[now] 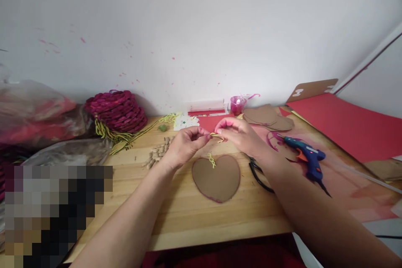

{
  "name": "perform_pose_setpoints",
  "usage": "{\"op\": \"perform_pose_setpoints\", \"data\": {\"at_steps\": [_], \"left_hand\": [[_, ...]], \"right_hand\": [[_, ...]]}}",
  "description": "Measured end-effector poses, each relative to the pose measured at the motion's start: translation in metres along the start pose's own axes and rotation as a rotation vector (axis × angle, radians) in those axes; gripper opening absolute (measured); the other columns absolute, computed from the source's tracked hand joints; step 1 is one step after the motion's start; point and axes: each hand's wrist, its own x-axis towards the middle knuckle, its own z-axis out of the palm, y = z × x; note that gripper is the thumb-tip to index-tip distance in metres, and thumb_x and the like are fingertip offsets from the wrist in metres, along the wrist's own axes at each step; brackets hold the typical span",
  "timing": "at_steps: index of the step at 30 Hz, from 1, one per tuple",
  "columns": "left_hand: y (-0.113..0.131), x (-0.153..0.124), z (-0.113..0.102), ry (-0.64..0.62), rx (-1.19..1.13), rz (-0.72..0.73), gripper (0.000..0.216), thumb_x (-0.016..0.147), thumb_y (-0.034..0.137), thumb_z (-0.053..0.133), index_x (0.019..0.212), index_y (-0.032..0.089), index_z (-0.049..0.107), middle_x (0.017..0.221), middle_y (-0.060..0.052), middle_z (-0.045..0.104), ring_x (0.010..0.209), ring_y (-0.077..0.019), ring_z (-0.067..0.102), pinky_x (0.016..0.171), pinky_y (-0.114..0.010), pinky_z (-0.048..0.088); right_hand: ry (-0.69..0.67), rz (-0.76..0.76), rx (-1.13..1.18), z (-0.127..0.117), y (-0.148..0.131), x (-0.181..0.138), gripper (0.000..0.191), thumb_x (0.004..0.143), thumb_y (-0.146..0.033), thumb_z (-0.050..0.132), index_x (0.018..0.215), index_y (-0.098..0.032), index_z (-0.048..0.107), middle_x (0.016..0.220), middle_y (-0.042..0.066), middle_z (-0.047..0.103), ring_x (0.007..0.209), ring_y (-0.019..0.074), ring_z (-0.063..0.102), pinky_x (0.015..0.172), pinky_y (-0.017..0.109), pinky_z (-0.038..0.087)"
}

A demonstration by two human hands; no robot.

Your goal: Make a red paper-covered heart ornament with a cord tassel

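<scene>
Between my two hands runs a short yellow-green yarn strand (pixel 215 135). My left hand (pixel 188 142) pinches one end of it with thumb and forefinger. At the other end, the fingertips of my right hand (pixel 237 133) are closed on the same strand. Just below lies a brown cardboard heart (pixel 216 182) with a purple-tinted edge, flat on the wooden table. A loose curl of yellow yarn (pixel 212 160) rests over the top notch of the heart. Black-handled scissors (pixel 260 178) lie to its right, partly hidden by my right forearm.
A blue glue gun (pixel 306 155) lies on the right, near red sheets (pixel 345 123). Cardboard pieces (pixel 266 118) and a pink-stained cup (pixel 238 104) stand near the wall. Peanuts (pixel 158 153), a magenta woven bundle (pixel 116 111) and plastic bags (pixel 34 111) are at left.
</scene>
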Motion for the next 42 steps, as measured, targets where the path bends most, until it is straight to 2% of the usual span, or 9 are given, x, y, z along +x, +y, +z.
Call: {"op": "perform_pose_setpoints", "data": {"at_steps": [5, 9, 12, 18, 24, 29, 34, 39, 42], "left_hand": [[0.0, 0.0, 0.002, 0.001, -0.014, 0.01, 0.026, 0.075, 0.039, 0.079, 0.074, 0.016, 0.067, 0.067, 0.002, 0.058, 0.058, -0.0083, 0.043, 0.055, -0.022, 0.033], [-0.001, 0.002, 0.002, 0.0, -0.01, 0.02, 0.024, 0.075, 0.036, 0.079, 0.075, 0.014, 0.068, 0.071, 0.001, 0.062, 0.062, -0.0083, 0.047, 0.06, -0.021, 0.037], [-0.002, 0.002, 0.001, 0.002, 0.008, 0.02, 0.024, 0.076, 0.035, 0.079, 0.077, 0.014, 0.068, 0.072, 0.0, 0.062, 0.063, -0.0086, 0.049, 0.061, -0.021, 0.038], [-0.006, 0.001, 0.0, -0.003, 0.034, 0.042, 0.022, 0.077, 0.034, 0.077, 0.078, 0.014, 0.067, 0.073, 0.0, 0.062, 0.064, -0.0093, 0.049, 0.062, -0.022, 0.039], [-0.005, 0.002, 0.0, -0.023, 0.066, 0.052, 0.021, 0.078, 0.033, 0.075, 0.077, 0.015, 0.067, 0.072, 0.0, 0.061, 0.064, -0.0092, 0.048, 0.061, -0.022, 0.038], [-0.002, 0.001, 0.002, -0.041, 0.017, 0.044, 0.022, 0.076, 0.033, 0.077, 0.076, 0.014, 0.066, 0.071, 0.002, 0.06, 0.062, -0.008, 0.046, 0.06, -0.021, 0.036], [0.002, -0.001, 0.003, -0.051, -0.077, 0.041, 0.025, 0.077, 0.035, 0.08, 0.077, 0.015, 0.066, 0.067, 0.003, 0.055, 0.056, -0.0058, 0.038, 0.052, -0.02, 0.031], [-0.002, 0.0, 0.002, -0.053, -0.21, 0.025, 0.032, 0.074, 0.039, 0.085, 0.078, 0.015, 0.065, 0.072, 0.002, 0.06, 0.053, -0.0045, 0.042, 0.05, -0.018, 0.035], [-0.004, 0.001, 0.001, -0.045, -0.328, 0.014, 0.033, 0.077, 0.039, 0.084, 0.08, 0.017, 0.06, 0.062, 0.004, 0.059, 0.05, -0.0053, 0.047, 0.051, -0.017, 0.038]], "right_hand": [[-0.036, 0.037, -0.027, 0.001, 0.003, -0.001, 0.017, 0.08, -0.036, 0.069, 0.084, -0.019, 0.068, 0.076, 0.001, 0.066, 0.07, 0.016, 0.058, 0.064, 0.03, 0.044], [-0.036, 0.034, -0.069, 0.004, 0.007, -0.002, 0.014, 0.076, -0.031, 0.071, 0.082, -0.02, 0.066, 0.075, 0.0, 0.064, 0.067, 0.0154, 0.055, 0.061, 0.029, 0.041], [-0.019, 0.004, -0.045, 0.006, 0.005, -0.002, 0.012, 0.075, -0.028, 0.071, 0.08, -0.02, 0.064, 0.073, -0.001, 0.061, 0.065, 0.014, 0.052, 0.058, 0.028, 0.038], [-0.011, 0.001, 0.038, 0.01, 0.002, -0.001, 0.011, 0.072, -0.025, 0.07, 0.079, -0.02, 0.062, 0.075, -0.001, 0.06, 0.069, 0.0141, 0.053, 0.064, 0.029, 0.04], [0.06, 0.091, 0.249, 0.012, 0.002, 0.001, 0.012, 0.067, -0.024, 0.07, 0.074, -0.02, 0.061, 0.073, -0.003, 0.06, 0.07, 0.0131, 0.054, 0.067, 0.029, 0.041], [0.19, 0.199, 0.391, 0.011, 0.006, 0.004, 0.015, 0.064, -0.025, 0.07, 0.073, -0.02, 0.059, 0.068, -0.004, 0.062, 0.066, 0.0124, 0.056, 0.063, 0.027, 0.042], [0.284, 0.246, 0.363, 0.009, 0.008, 0.008, 0.015, 0.06, -0.021, 0.067, 0.072, -0.02, 0.057, 0.062, -0.003, 0.063, 0.059, 0.0126, 0.058, 0.055, 0.026, 0.04], [0.242, 0.273, 0.314, 0.009, 0.01, 0.009, 0.013, 0.062, -0.021, 0.063, 0.073, -0.021, 0.056, 0.06, -0.002, 0.062, 0.055, 0.0125, 0.056, 0.051, 0.025, 0.039], [0.194, 0.282, 0.173, 0.009, 0.017, 0.008, 0.011, 0.065, -0.02, 0.063, 0.074, -0.021, 0.057, 0.06, -0.002, 0.062, 0.056, 0.0135, 0.055, 0.051, 0.026, 0.039]]}}
